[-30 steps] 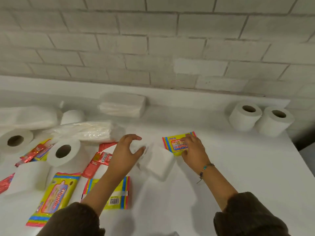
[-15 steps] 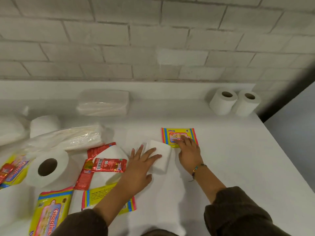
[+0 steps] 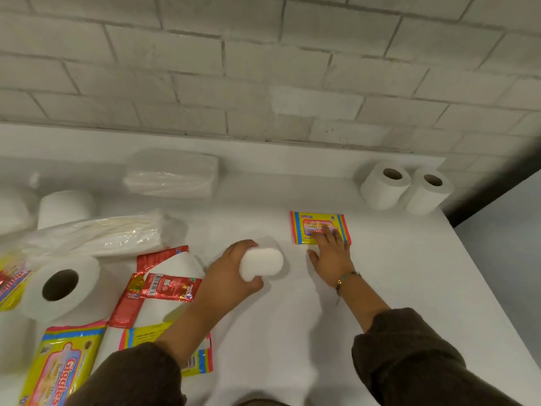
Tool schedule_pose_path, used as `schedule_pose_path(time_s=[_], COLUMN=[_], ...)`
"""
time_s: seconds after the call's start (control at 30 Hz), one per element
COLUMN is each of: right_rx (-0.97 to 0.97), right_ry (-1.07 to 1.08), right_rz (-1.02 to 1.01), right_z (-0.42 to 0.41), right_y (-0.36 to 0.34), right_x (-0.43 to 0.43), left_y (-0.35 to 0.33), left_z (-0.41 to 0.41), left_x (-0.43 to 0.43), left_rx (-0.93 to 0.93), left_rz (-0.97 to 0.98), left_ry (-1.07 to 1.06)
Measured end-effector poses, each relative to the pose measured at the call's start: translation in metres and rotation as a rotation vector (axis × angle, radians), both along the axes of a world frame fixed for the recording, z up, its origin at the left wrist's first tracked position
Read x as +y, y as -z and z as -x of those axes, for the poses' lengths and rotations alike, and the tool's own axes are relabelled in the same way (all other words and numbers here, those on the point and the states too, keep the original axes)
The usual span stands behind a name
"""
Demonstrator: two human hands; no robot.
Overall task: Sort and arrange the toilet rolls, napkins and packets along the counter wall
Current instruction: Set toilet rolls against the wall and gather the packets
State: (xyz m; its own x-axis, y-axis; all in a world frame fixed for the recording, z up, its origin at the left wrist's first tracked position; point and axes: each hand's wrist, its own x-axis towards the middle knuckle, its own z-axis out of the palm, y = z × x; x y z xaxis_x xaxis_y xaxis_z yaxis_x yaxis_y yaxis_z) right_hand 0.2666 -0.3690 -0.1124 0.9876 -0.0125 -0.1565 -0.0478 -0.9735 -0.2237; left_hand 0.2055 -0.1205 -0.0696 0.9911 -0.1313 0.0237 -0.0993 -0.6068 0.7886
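A: What is held in the left hand (image 3: pixel 231 271)?

B: A small white napkin bundle (image 3: pixel 262 263) is gripped there, with fingers and thumb curled round it, near the middle of the tabletop (image 3: pixel 395 273). Whether the bundle is touching the surface cannot be told.

A: And the right hand (image 3: pixel 330 256)?

B: It is spread flat with straight fingers, and the fingertips are pressed on the near edge of a small yellow packet (image 3: pixel 304 227). The packet is laid flat, just right of the bundle. A bracelet (image 3: pixel 347 278) is worn at that wrist.

A: What is placed along the wall?

B: An inner toilet roll (image 3: pixel 383 187) and an outer toilet roll (image 3: pixel 427 190) are stood on end, touching, at the far right corner. A wrapped napkin pack (image 3: pixel 172 174) is set against the ledge, well apart from them.

A: And at the left?

B: A long wrapped pack (image 3: pixel 102 232), a toilet roll on its side (image 3: pixel 58 285), red sachets (image 3: pixel 164 285) and a large yellow packet (image 3: pixel 64 364) are crowded together.
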Motion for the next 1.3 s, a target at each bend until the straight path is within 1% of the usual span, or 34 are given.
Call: schedule_pose_path(time_s=[0.17,0.27,0.4,0.47,0.6,0.7,0.83,0.93,1.03,1.13,1.23,1.3], right_rx=[-0.022,-0.033,-0.047,-0.046,0.0,-0.038,-0.052,-0.033,-0.028,-0.008,0.003,0.001], right_ry=[-0.002,-0.014,-0.014,-0.021,-0.036,-0.038,-0.064,-0.05,-0.027,-0.009,0.012,0.018], right_rz=[0.01,0.011,0.002,0.009,0.003,-0.037,-0.07,-0.138,-0.179,-0.173,-0.166,-0.168], right_z=[-0.05,-0.077,-0.097,-0.102,-0.103,-0.091,-0.06,-0.034,-0.012,0.002,0.009,0.012], right_y=[0.002,0.001,0.0,0.0,-0.004,-0.014,-0.027,-0.033,-0.032,-0.027,-0.023,-0.023], right_x=[-0.007,0.0,0.01,0.012,0.013,0.015,0.026,0.026,0.024,0.016,0.008,0.006], left_y=[-0.016,-0.019,-0.016,-0.014,-0.019,-0.032,-0.035,-0.035,-0.031,-0.015,-0.006,-0.018], left_z=[-0.003,-0.005,-0.002,-0.003,-0.016,-0.051,-0.124,-0.166,-0.187,-0.195,-0.192,-0.181], left_x=[0.012,0.018,0.02,0.02,0.015,0.008,0.002,-0.011,-0.025,-0.034,-0.038,-0.039], left_rx=[0.018,-0.009,-0.011,-0.008,-0.064,0.007,0.209,0.324,0.409,0.464,0.429,0.406], left_rz=[0.079,0.017,-0.051,-0.056,-0.038,0.078,0.323,0.415,0.526,0.496,0.444,0.425], left_ry=[-0.117,-0.184,-0.208,-0.213,-0.234,-0.342,-0.437,-0.496,-0.553,-0.591,-0.63,-0.63])
